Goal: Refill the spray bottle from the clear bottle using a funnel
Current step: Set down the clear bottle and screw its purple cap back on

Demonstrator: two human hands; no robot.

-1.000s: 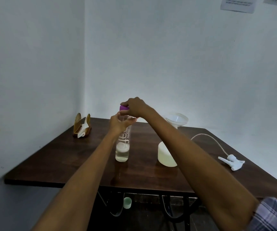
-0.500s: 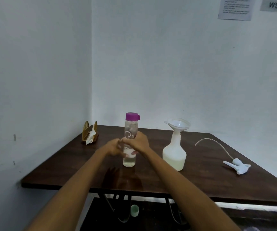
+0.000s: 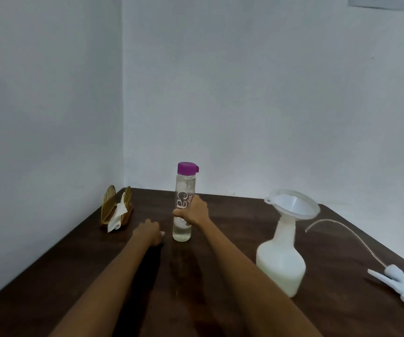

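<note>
The clear bottle [image 3: 183, 203] stands upright on the dark wooden table [image 3: 220, 239], its purple cap [image 3: 187, 168] on top and a little water at the bottom. My right hand [image 3: 193, 212] grips the bottle around its middle. My left hand [image 3: 150, 232] rests on the table just left of the bottle's base, apart from it. To the right stands the white spray bottle [image 3: 281, 261] with a clear funnel [image 3: 293, 203] seated in its neck. The spray head [image 3: 400, 283] with its long tube lies on the table at the far right.
A golden napkin holder [image 3: 115, 207] with white napkins stands in the table's back left corner. White walls meet behind the table. Bare tabletop stretches between the two bottles and in front of them.
My right hand left the purple cap and came down to grip the bottle's middle. My left hand let go of the bottle and dropped to the table. The view moved closer.
</note>
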